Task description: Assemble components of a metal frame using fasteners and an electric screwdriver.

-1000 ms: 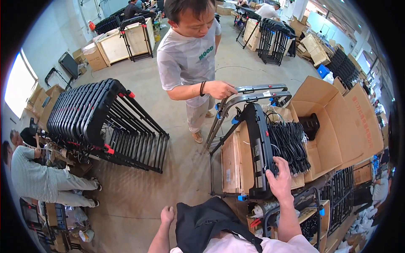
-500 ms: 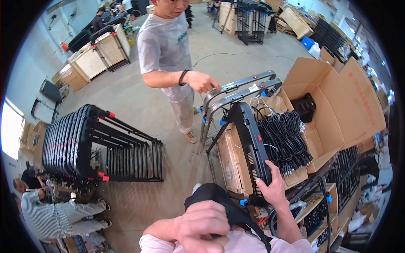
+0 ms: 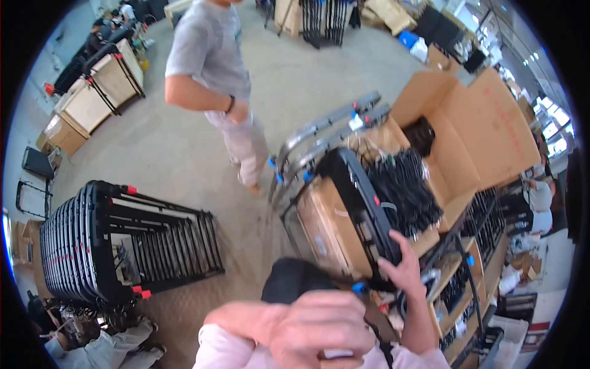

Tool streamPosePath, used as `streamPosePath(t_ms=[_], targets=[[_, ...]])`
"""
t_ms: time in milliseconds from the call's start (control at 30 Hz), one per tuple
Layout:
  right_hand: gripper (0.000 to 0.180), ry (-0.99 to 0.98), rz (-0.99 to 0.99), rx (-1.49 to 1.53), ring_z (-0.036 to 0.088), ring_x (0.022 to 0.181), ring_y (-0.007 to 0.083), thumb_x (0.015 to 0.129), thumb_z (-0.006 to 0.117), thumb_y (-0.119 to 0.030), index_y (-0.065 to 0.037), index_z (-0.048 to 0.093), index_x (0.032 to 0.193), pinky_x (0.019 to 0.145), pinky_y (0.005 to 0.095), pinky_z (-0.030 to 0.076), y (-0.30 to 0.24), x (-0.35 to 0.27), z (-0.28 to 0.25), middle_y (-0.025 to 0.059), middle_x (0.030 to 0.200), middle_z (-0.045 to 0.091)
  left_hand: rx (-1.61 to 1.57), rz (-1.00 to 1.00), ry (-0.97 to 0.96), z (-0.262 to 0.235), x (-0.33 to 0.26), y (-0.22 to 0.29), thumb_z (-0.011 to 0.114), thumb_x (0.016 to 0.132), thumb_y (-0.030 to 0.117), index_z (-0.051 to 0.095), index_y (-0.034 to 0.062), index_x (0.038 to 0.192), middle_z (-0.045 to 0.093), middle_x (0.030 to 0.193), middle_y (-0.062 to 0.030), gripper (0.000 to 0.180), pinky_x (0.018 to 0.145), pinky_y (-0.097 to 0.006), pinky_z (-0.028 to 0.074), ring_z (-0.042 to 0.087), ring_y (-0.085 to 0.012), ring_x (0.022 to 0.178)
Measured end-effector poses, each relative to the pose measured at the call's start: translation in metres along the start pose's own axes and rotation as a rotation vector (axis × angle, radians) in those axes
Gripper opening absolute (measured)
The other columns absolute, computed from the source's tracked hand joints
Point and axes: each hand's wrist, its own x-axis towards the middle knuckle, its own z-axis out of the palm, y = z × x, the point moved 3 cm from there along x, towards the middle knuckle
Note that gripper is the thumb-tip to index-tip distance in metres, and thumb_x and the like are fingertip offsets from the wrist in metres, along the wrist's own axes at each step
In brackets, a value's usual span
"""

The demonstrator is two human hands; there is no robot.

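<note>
A long black frame [image 3: 356,203] with a slotted side and a small red piece stands tilted against a wooden crate. My right hand [image 3: 405,264] is at its near end, thumb and forefinger spread across the upper edge. In front of my chest my left hand [image 3: 322,329] is curled, its fingers bent inward; what they hold, if anything, is hidden, though a small pale patch shows beneath. Beyond the frame lies a pile of bundled black cables [image 3: 405,190], beside an opened cardboard box [image 3: 455,147]. Two bent grey metal tubes [image 3: 326,126] with blue ends rise at the far end.
A row of black folding frames [image 3: 80,246] with red tips stands on the left. Another person [image 3: 212,67] in a grey shirt is beyond the tubes. A wooden shelf [image 3: 470,277] with black parts is at my right. The wooden crate [image 3: 322,221] is under the black frame.
My view has swung, and everything shifts in it. The other person's hand has left the grey tubes and hangs at their side, body turned away. My right hand stays at the black frame.
</note>
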Motion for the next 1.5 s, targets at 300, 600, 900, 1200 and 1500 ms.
streamPosePath(t_ms=[300, 600, 900, 1200, 1500], targets=[[0.078, 0.124, -0.002, -0.099, 0.058, 0.132, 0.0385, 0.078, 0.084, -0.021, -0.006, 0.054, 0.148, 0.113, 0.0447, 0.045, -0.025, -0.003, -0.001, 0.0206, 0.143, 0.059, -0.314, 0.092, -0.166, -0.017, -0.01, -0.023, 0.058, 0.105, -0.001, 0.064, 0.0278, 0.134, 0.065, 0.091, -0.0112, 0.042, 0.061, -0.037, 0.05, 0.061, -0.0221, 0.067], [0.058, 0.554, 0.149, -0.096, 0.062, 0.127, 0.0379, 0.083, 0.085, -0.019, -0.004, 0.063, 0.135, 0.107, 0.0447, 0.051, -0.007, -0.109, -0.023, 0.0189, 0.136, 0.063, -0.44, -0.409, 0.003, 0.029, -0.025, -0.087, 0.083, 0.089, 0.019, 0.053, 0.0106, 0.118, 0.06, 0.082, -0.0061, 0.042, 0.068, -0.039, 0.054, 0.059, -0.0204, 0.065], [0.031, 0.781, 0.492, -0.069, 0.074, 0.096, 0.0271, 0.09, 0.078, -0.011, -0.005, 0.072, 0.12, 0.084, 0.0373, 0.06, 0.07, -0.261, -0.044, 0.0133, 0.115, 0.073, -0.436, -0.802, -0.738, 0.174, -0.077, -0.121, 0.073, 0.092, 0.005, 0.07, 0.0011, 0.112, 0.067, 0.089, -0.0108, 0.021, 0.069, -0.034, 0.052, 0.064, -0.0219, 0.075], [0.023, 0.754, 0.831, -0.074, 0.074, 0.089, 0.0325, 0.09, 0.074, -0.014, -0.005, 0.074, 0.111, 0.079, 0.0416, 0.06, 0.273, -0.428, -0.123, 0.016, 0.104, 0.074, -0.072, -0.866, -1.172, 0.366, -0.166, -0.168, 0.066, 0.101, 0.019, 0.068, 0.0077, 0.119, 0.071, 0.103, -0.012, 0.021, 0.083, -0.041, 0.057, 0.072, -0.0309, 0.096], [0.024, 0.812, 1.056, -0.037, 0.073, 0.093, 0.0368, 0.09, 0.071, -0.02, -0.003, 0.074, 0.107, 0.082, 0.046, 0.058, 0.423, -0.626, -0.197, 0.0178, 0.104, 0.075, 0.163, -1.155, -1.173, 0.571, -0.246, -0.227, 0.068, 0.1, 0.015, 0.071, 0.0051, 0.122, 0.074, 0.105, -0.0143, 0.024, 0.079, -0.037, 0.057, 0.072, -0.0246, 0.086]])
